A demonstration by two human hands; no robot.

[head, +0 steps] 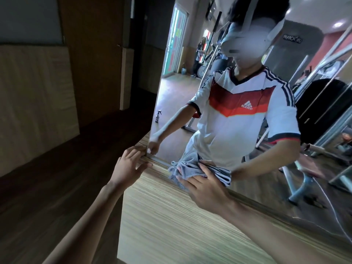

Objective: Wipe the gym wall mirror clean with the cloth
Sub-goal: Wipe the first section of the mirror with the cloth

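Down at the mirror's [177, 96] lower left corner, the grey cloth [192, 165] lies bunched against the glass, partly spilling over the bottom edge onto the wood panel [171, 225] beneath. The right hand [205, 185] lies flat on it, fingers spread and fairly straight, pressing it to the glass rather than gripping it. The left hand [129, 164] rests at the corner itself, fingers loosely extended and touching the edge where the glass meets the panel; it holds nothing.

From where I stand the cloth looks soft, light and limp, probably a towelling or microfibre weave. It folds into deep creases and has no shape of its own. I'd judge it will slide easily over glass but will roll up or slip out from under the palm unless pressure stays even. The best hold seems to be just this: a broad palm over the thick middle of the bunch, with the fingertips pinning the leading folds so no loose tail drags.

The mirror is the opposite: hard, smooth, rigid and breakable, fixed to the wall. It wants firm but not heavy pressure, and care near the corner, where the bare edge of the glass is exposed. Most of the glass above the cloth is out of the hand's present reach, so much wiping likely remains.
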